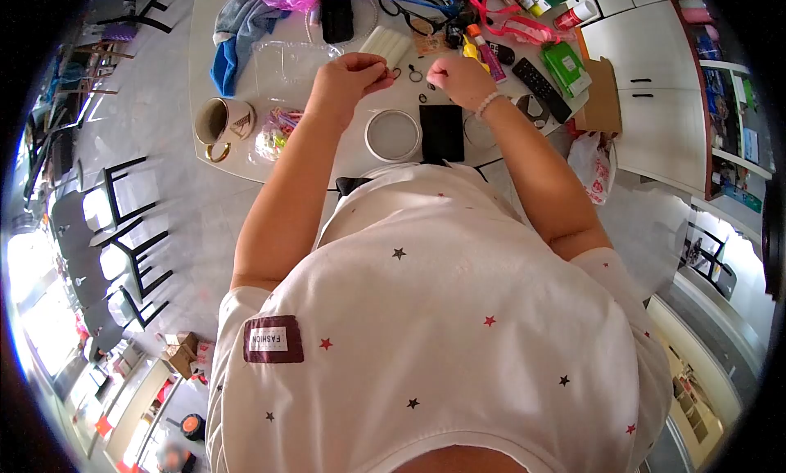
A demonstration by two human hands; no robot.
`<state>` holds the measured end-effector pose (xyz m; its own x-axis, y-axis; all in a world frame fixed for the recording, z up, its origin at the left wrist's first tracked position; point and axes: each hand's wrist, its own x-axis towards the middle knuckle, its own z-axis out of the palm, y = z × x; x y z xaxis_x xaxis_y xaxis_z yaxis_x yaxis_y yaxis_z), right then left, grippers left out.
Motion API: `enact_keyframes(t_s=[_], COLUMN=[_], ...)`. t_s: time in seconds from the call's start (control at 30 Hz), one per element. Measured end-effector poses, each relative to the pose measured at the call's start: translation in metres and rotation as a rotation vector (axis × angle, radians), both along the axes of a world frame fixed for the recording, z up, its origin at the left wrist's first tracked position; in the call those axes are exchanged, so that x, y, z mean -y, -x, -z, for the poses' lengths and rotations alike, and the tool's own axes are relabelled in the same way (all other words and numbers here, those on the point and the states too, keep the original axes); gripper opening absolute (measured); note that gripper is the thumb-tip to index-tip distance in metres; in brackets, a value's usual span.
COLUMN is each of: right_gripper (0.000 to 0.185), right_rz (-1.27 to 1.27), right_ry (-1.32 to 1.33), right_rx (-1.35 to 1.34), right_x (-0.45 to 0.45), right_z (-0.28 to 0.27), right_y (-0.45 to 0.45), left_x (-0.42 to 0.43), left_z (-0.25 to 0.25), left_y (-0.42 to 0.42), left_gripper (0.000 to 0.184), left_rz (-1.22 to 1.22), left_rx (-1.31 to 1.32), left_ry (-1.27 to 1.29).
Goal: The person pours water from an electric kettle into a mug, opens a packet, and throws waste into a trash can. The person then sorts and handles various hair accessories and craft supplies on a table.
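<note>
My left hand [354, 82] is closed in a pinch above the table, thumb against fingers. A small dark ring [397, 73] shows right at its fingertips; whether it is held or lies behind them I cannot tell. My right hand [463, 82], with a beaded bracelet [489, 105] on the wrist, is also closed, its fingertips pointing left. Anything inside that pinch is too small to make out. Between the hands lie a ring with a small attachment [416, 75] and a tiny dark piece [422, 98]. Behind my left fingertips is a white ribbed block [386, 45].
Nearest my body are a round clear-topped container [393, 135] and a black square [442, 133]. On the left stand a mug [223, 121] and a bag of colourful pieces [277, 134]. A remote control [543, 89] and green packet [565, 69] lie right. Clutter lines the far side.
</note>
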<state>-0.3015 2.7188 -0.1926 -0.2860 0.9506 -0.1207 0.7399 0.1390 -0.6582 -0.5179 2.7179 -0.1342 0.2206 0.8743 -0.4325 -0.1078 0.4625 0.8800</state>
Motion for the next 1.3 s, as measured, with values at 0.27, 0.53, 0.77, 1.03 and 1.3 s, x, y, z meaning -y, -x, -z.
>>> enact_keyframes(t_s=[0.27, 0.53, 0.77, 1.03, 1.3], right_gripper=[0.016, 0.018, 0.019, 0.024, 0.026], right_rz=[0.112, 0.120, 0.097, -0.034, 0.070], right_ry=[-0.100, -0.053, 0.019, 0.001, -0.101], right_rx=[0.169, 0.333, 0.440, 0.354, -0.102], right_x=[-0.013, -0.043, -0.034, -0.048, -0.053], right_z=[-0.005, -0.006, -0.019, 0.002, -0.031], right_y=[0.036, 0.004, 0.012, 0.033, 0.022], left_x=[0.014, 0.047, 0.096, 0.175, 0.231], left_z=[-0.027, -0.068, -0.070, -0.057, -0.050], left_y=[0.023, 0.072, 0.059, 0.050, 0.075], left_gripper=[0.020, 0.014, 0.012, 0.011, 0.011], left_rz=[-0.159, -0.391, -0.597, -0.819, -0.894], left_rx=[0.025, 0.173, 0.233, 0.248, 0.259], left_ry=[-0.041, -0.087, -0.056, 0.013, -0.023])
